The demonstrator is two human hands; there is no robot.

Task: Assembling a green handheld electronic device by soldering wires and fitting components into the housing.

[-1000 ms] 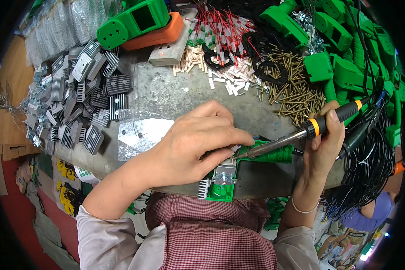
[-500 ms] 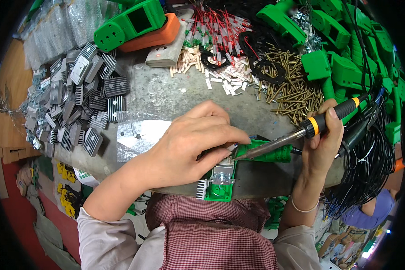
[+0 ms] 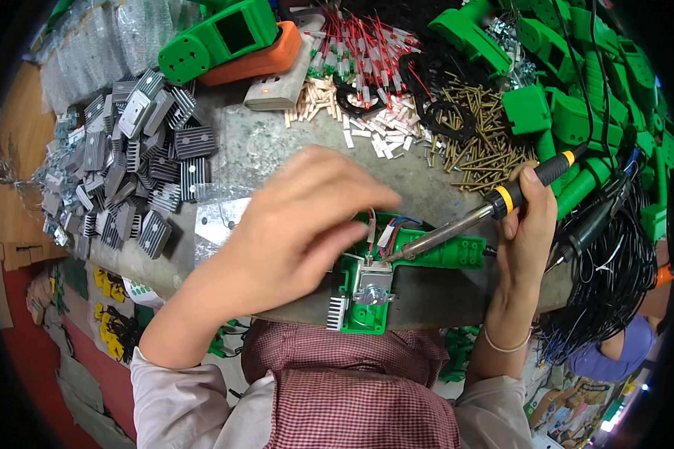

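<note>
My right hand [image 3: 530, 206] grips a soldering iron [image 3: 535, 183] by its black and yellow handle. The iron's tip rests at the terminals of a metal-bodied component [image 3: 373, 286], which sits in an open green plastic housing [image 3: 442, 252]. Red, blue and white-sleeved wires [image 3: 386, 236] run to those terminals inside the housing. My left hand [image 3: 307, 217], blurred by motion, hovers just left of the wires, its thumb and forefinger apart with nothing visible between the tips; its other fingers are partly hidden. A finned heat sink [image 3: 336, 313] shows at the housing's left side.
Grey heat sinks [image 3: 135, 157] are heaped on the left. Brass-coloured screws [image 3: 487, 142], white sleeves [image 3: 386, 127] and red-wired parts [image 3: 363, 52] lie at the back. Green housings [image 3: 577, 112] and black cables [image 3: 606, 247] crowd the right. A plastic bag [image 3: 213, 224] lies by my left wrist.
My left hand has drawn back to the left and up from the wires, its thumb and forefinger parting. The soldering iron has shifted slightly left, its tip still at the terminals.
</note>
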